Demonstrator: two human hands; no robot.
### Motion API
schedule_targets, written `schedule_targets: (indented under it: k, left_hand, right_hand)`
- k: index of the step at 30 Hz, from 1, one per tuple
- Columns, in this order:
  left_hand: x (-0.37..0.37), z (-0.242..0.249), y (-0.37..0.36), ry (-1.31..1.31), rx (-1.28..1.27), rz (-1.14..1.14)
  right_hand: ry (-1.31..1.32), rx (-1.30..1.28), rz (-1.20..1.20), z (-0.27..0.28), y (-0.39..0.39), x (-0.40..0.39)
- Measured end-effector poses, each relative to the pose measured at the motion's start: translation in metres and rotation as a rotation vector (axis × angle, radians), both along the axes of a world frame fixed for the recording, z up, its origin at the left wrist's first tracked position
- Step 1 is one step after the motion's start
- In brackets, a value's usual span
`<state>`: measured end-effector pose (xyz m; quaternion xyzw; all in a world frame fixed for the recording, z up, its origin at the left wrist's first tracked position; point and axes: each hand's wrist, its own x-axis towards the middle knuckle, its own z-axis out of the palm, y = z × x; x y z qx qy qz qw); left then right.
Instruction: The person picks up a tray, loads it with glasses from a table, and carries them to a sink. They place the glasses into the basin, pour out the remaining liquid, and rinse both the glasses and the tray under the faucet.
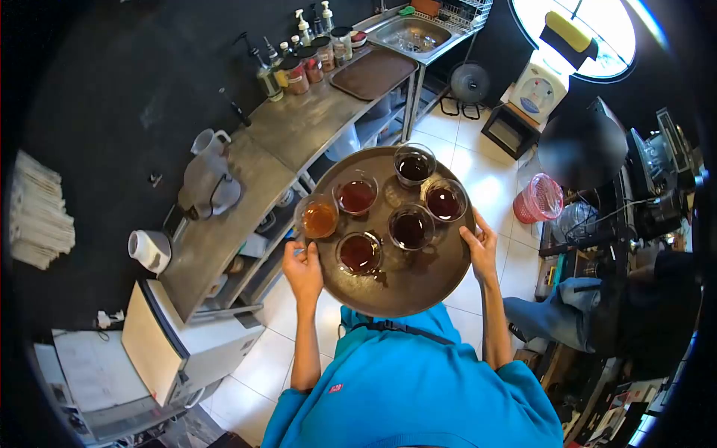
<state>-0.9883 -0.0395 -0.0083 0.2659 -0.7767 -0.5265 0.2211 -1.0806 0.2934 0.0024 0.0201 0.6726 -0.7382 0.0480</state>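
Note:
A round brown serving tray [437,287] is held level in front of my body, above the floor. My left hand [303,270] grips its left rim, thumb on top, close to a clear cup of amber drink [320,217]. On the right rim my right hand [482,245] is closed the same way, near a cup of dark red drink [444,201]. Several clear cups stand upright on the tray, among them a reddish one [355,193], a nearly black one [413,165] and another dark one [410,227]. Wet spots show beside the front cup [358,254].
A steel counter [299,123] runs along the left, bearing jars [295,75], pump bottles [303,28] and a flat brown tray [373,73]. Beyond it is a sink [412,37]. A red basket [538,198] stands on the right, where another person's jeans [553,310] show.

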Motion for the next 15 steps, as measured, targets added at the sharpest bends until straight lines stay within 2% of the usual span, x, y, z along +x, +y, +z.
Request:
schedule_targets:
  k: [4, 7, 9, 11, 12, 13, 14, 15]
  left_hand:
    - [-0.113, -0.008, 0.01, -0.002, 0.049, 0.003]
    - [-0.198, -0.031, 0.016, 0.031, 0.018, 0.027]
    - [-0.25, -0.041, 0.027, 0.005, 0.094, 0.065]
    - [-0.299, -0.062, 0.035, -0.011, 0.02, 0.087]
    - [-0.325, -0.063, 0.044, -0.031, 0.056, 0.139]
    - [-0.347, -0.066, 0.056, -0.054, 0.098, 0.195]
    - [-0.368, -0.083, 0.06, 0.028, 0.159, 0.197]
    - [-0.387, -0.087, 0.063, 0.004, 0.149, 0.21]
  right_hand:
    - [0.068, 0.016, -0.036, -0.01, 0.003, -0.114]
    - [0.02, 0.062, -0.01, -0.022, 0.009, -0.21]
    - [0.033, 0.054, -0.003, -0.039, 0.015, -0.274]
    - [-0.038, 0.088, 0.063, -0.044, 0.02, -0.339]
    - [0.016, 0.151, 0.057, -0.056, 0.023, -0.373]
    - [0.004, 0.346, 0.119, -0.058, 0.03, -0.408]
    - [0.041, 0.333, 0.149, -0.068, 0.032, -0.447]
    - [0.059, 0.314, 0.175, -0.079, 0.031, -0.478]
